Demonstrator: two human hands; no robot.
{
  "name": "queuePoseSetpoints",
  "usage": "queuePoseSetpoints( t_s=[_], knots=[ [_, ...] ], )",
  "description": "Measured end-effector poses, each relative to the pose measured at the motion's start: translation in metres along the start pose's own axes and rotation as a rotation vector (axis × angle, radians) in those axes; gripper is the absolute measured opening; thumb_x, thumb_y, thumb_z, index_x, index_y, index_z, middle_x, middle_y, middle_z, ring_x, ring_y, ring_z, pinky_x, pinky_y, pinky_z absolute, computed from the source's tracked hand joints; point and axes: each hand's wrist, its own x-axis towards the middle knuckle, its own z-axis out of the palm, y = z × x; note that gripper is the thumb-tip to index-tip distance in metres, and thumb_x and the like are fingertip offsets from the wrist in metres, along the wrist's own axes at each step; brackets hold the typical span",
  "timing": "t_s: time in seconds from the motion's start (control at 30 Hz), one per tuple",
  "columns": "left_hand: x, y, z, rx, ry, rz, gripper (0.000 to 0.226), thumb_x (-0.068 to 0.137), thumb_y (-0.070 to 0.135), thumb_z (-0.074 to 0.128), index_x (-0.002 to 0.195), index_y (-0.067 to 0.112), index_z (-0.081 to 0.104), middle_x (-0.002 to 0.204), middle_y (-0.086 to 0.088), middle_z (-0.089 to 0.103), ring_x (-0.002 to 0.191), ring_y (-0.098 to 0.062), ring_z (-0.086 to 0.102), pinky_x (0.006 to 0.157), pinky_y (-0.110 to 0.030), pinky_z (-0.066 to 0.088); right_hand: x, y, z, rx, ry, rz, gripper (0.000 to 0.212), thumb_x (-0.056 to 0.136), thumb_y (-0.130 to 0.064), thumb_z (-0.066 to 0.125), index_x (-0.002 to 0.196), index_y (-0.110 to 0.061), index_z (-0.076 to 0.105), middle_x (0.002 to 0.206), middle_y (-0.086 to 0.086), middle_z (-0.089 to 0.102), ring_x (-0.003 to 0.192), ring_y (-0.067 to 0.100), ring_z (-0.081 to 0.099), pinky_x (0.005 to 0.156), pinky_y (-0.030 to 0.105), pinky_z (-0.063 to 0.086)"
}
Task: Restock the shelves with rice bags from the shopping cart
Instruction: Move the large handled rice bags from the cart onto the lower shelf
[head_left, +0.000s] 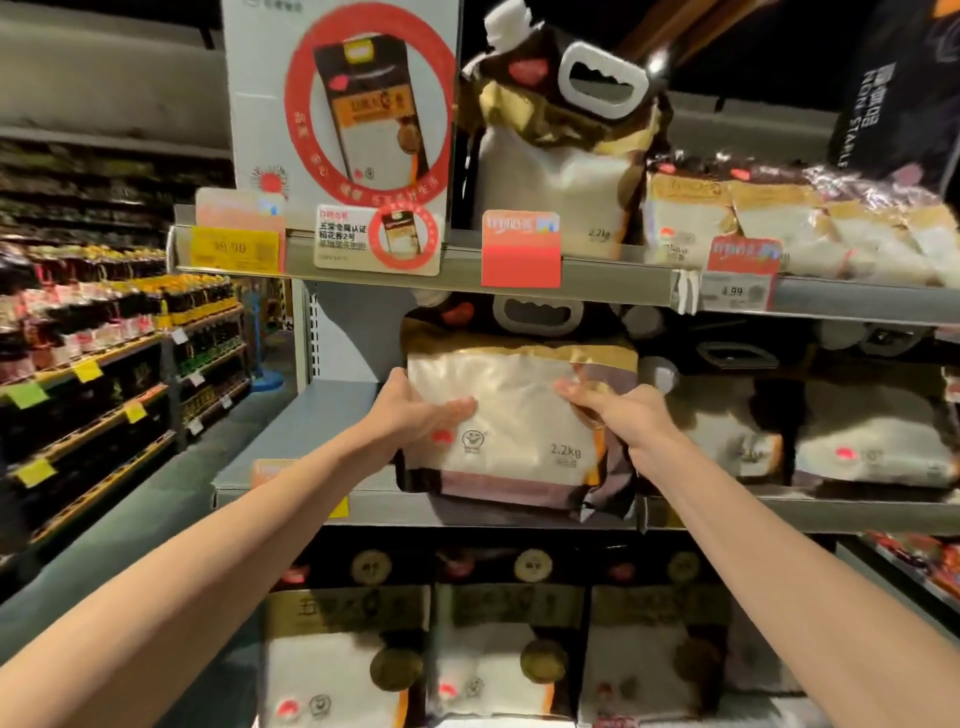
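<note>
2.2 kg rice bag (519, 415) upright at the front of the middle shelf (363, 506), base partly over the lip, lower right corner hanging past the edge. White handle on top sits close under the upper shelf (597, 273). Step in hand, as I read it: seating the bag. To do it well, push it straight back until the whole base is on the shelf, keep the top low enough to pass under the shelf above, label facing out, and square it with the neighbouring bags (878, 441) to the right. Left hand (421, 410) grips the bag's left edge, one digit lying across the front face, the rest wrapped around the side out of sight. Right hand (623, 410) holds the right side, fingers (571, 388) curled onto the front panel. Larger bags (509, 639) fill the shelf below. Shopping cart not in view.
</note>
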Motion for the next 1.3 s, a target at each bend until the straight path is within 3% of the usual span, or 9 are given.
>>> queuePoseSetpoints(
  t_s=[0.13,0.23,0.3,0.4,0.53,0.67,0.77,0.97,1.3],
  knots=[
    [0.027,-0.005,-0.007,0.075,0.094,-0.021,0.088,0.041,0.061,0.086,0.096,-0.006,0.070,0.086,-0.017,0.075,0.080,-0.026,0.073,0.072,-0.038,0.059,0.026,-0.001,0.017,-0.018,0.027,-0.091,0.050,0.066,-0.035,0.089,0.096,-0.004,0.063,0.097,0.005,0.063,0.097,0.022,0.060,0.088,0.039,0.051],
    [0.039,-0.011,-0.005,0.026,0.140,-0.042,0.043,0.067,0.033,0.090,0.077,-0.002,0.067,0.082,-0.017,0.072,0.065,-0.022,0.065,0.069,-0.036,0.057,0.047,0.005,0.032,-0.040,0.055,-0.119,0.037,0.071,-0.028,0.085,0.081,-0.002,0.062,0.082,0.008,0.062,0.086,0.032,0.066,0.070,0.042,0.058],
    [0.052,-0.021,-0.006,-0.035,0.182,0.015,0.032,0.075,0.015,0.086,0.098,0.012,0.064,0.097,-0.006,0.072,0.078,-0.016,0.068,0.068,-0.028,0.057,0.060,0.008,0.042,-0.016,0.058,-0.104,0.028,0.079,-0.021,0.078,0.086,-0.002,0.058,0.085,0.013,0.060,0.080,0.036,0.063,0.049,0.036,0.054],
    [0.073,-0.028,-0.006,-0.049,0.229,0.151,0.075,0.071,0.018,0.086,0.133,0.013,0.045,0.122,-0.010,0.064,0.107,-0.023,0.066,0.073,-0.027,0.060,0.073,0.007,0.057,-0.002,0.069,-0.210,0.041,0.084,-0.018,0.076,0.117,-0.001,0.058,0.109,0.002,0.059,0.107,0.016,0.056,0.084,0.031,0.048],
    [0.092,-0.032,0.006,0.089,0.271,0.098,0.076,0.082,0.028,0.079,0.140,0.010,0.034,0.128,-0.004,0.054,0.111,-0.022,0.057,0.060,-0.010,0.051,0.090,0.021,0.070,0.087,0.068,-0.266,0.046,0.073,-0.025,0.085,0.110,-0.007,0.064,0.103,-0.001,0.062,0.100,0.017,0.060,0.080,0.018,0.044],
    [0.093,-0.069,0.014,0.127,0.077,-0.088,0.061,0.087,0.031,0.075,0.134,0.012,0.041,0.132,-0.012,0.054,0.113,-0.022,0.053,0.090,-0.029,0.048,0.105,0.054,0.071,0.101,0.027,-0.207,0.058,0.070,-0.027,0.086,0.120,-0.008,0.064,0.113,0.002,0.068,0.110,0.021,0.063,0.096,0.033,0.049],
    [0.101,-0.074,0.017,0.188,0.128,-0.037,0.086,0.075,0.033,0.085,0.140,0.006,0.036,0.124,-0.006,0.050,0.111,-0.018,0.050,0.085,-0.013,0.042,0.116,0.056,0.069,0.073,0.010,-0.202,0.056,0.074,-0.029,0.083,0.123,-0.010,0.063,0.117,0.004,0.067,0.114,0.022,0.061,0.094,0.030,0.046],
    [0.105,-0.076,0.020,0.271,0.080,0.065,0.106,0.069,0.030,0.090,0.147,0.013,0.021,0.129,0.009,0.038,0.116,-0.009,0.043,0.096,-0.018,0.036,0.110,0.066,0.080,-0.047,0.070,-0.057,0.100,0.080,-0.043,0.075,0.155,-0.018,0.014,0.160,0.007,0.024,0.146,0.027,0.026,0.116,0.039,0.026],
    [0.121,-0.069,0.036,0.204,0.324,0.195,0.106,0.055,0.028,0.093,0.135,0.009,0.027,0.129,0.002,0.044,0.122,-0.021,0.046,0.092,-0.028,0.040,0.139,0.056,0.088,0.073,0.077,-0.414,0.053,0.089,-0.020,0.069,0.137,-0.007,0.050,0.130,0.007,0.060,0.121,0.017,0.055,0.103,0.027,0.043]
  ],
)
